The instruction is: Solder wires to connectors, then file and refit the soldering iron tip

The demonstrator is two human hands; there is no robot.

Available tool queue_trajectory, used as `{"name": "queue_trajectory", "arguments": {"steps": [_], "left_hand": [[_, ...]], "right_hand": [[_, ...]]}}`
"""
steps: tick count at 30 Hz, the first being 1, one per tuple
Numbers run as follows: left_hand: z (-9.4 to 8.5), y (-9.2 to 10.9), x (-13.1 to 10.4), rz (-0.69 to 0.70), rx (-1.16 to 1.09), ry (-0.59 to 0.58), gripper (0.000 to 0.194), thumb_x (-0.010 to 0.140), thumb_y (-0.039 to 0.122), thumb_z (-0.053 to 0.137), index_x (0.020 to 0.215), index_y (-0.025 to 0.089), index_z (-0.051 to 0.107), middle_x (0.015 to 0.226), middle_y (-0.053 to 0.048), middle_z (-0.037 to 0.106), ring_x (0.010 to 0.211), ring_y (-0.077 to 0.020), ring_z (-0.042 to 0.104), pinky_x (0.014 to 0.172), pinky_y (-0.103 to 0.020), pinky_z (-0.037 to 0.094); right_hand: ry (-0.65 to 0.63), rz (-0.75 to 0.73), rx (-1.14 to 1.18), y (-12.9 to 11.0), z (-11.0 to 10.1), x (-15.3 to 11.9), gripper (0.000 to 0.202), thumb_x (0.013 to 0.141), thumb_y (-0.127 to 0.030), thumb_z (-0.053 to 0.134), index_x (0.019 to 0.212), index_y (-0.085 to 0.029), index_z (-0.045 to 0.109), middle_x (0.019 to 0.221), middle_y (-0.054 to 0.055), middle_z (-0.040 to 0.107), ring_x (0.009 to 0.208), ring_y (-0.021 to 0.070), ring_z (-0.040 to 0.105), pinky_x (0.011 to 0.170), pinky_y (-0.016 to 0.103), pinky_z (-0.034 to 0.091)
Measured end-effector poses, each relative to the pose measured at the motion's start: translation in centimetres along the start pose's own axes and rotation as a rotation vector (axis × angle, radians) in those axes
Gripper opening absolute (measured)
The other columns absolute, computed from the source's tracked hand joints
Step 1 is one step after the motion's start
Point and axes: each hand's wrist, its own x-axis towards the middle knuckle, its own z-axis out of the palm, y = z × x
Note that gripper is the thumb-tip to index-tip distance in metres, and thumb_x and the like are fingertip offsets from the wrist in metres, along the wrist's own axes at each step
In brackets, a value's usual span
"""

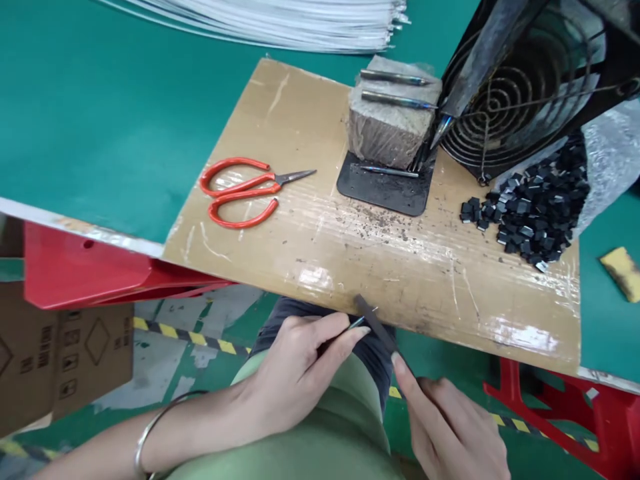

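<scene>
Pinched between the thumb and fingers of my left hand [295, 373] is a slim metal soldering iron tip [358, 322], pointing right. My right hand [450, 420] is closed around a flat file [379, 328]. The file crosses the pointed end of the soldering tip, just off the near edge of a tape-covered cardboard sheet [300, 233]. More soldering tips [397, 100] lie on a wrapped grey block [383, 137]. Another lies on the black plate [380, 195] at its foot. Dark crumbs are scattered on the cardboard.
Red-handled scissors [243, 193] lie at left on the cardboard. A soldering iron [443, 127] points down beside a black fan [493, 107]. Small black parts [537, 207] are heaped at right, near a yellow sponge [621, 272]. White wires [300, 23] lie at the back.
</scene>
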Motion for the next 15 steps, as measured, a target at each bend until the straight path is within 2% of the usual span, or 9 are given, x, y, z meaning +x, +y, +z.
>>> {"name": "queue_trajectory", "arguments": {"steps": [3, 7, 9, 13, 15], "left_hand": [[-0.1, 0.1, -0.1, -0.062, -0.038, -0.022, 0.045, 0.106, 0.025, 0.047, 0.065, 0.018, 0.030, 0.059, 0.007, 0.021, 0.053, -0.0069, 0.022, 0.048, -0.021, 0.023], [-0.1, 0.3, -0.1, -0.145, -0.054, -0.047, 0.047, 0.107, 0.029, 0.047, 0.064, 0.019, 0.030, 0.057, 0.007, 0.025, 0.052, -0.0071, 0.026, 0.048, -0.022, 0.024], [0.0, 0.3, -0.1, -0.115, -0.029, -0.027, 0.046, 0.107, 0.028, 0.047, 0.065, 0.018, 0.030, 0.057, 0.007, 0.025, 0.053, -0.0072, 0.026, 0.048, -0.023, 0.024], [0.2, 0.1, -0.2, 0.008, 0.042, 0.031, 0.040, 0.105, 0.020, 0.048, 0.067, 0.018, 0.035, 0.059, 0.007, 0.030, 0.054, -0.0070, 0.028, 0.051, -0.022, 0.027], [0.2, 0.1, -0.3, -0.016, 0.034, 0.012, 0.038, 0.106, 0.021, 0.047, 0.069, 0.018, 0.038, 0.059, 0.007, 0.036, 0.053, -0.0074, 0.031, 0.052, -0.022, 0.029]], "right_hand": [[0.027, 0.009, -0.034, 0.0, 0.3, 0.1, 0.068, 0.101, 0.001, 0.050, 0.164, -0.021, 0.038, 0.066, -0.001, 0.059, 0.057, 0.0099, 0.050, 0.063, 0.025, 0.038], [0.105, 0.039, -0.100, 0.2, 0.6, 1.9, 0.068, 0.100, -0.001, 0.056, 0.162, -0.023, 0.042, 0.067, -0.003, 0.061, 0.057, 0.0077, 0.052, 0.066, 0.022, 0.041], [0.090, 0.021, -0.100, 0.2, 0.2, 2.2, 0.068, 0.098, 0.001, 0.056, 0.161, -0.021, 0.044, 0.068, -0.002, 0.062, 0.057, 0.0081, 0.053, 0.067, 0.022, 0.042], [0.001, -0.063, -0.043, 0.1, -0.8, 1.5, 0.071, 0.097, 0.006, 0.050, 0.163, -0.016, 0.039, 0.066, 0.000, 0.061, 0.055, 0.0098, 0.052, 0.060, 0.025, 0.040], [0.002, -0.056, -0.028, 0.0, -0.8, 0.9, 0.071, 0.097, 0.005, 0.050, 0.163, -0.016, 0.038, 0.066, 0.000, 0.061, 0.055, 0.0098, 0.052, 0.059, 0.025, 0.039]]}}
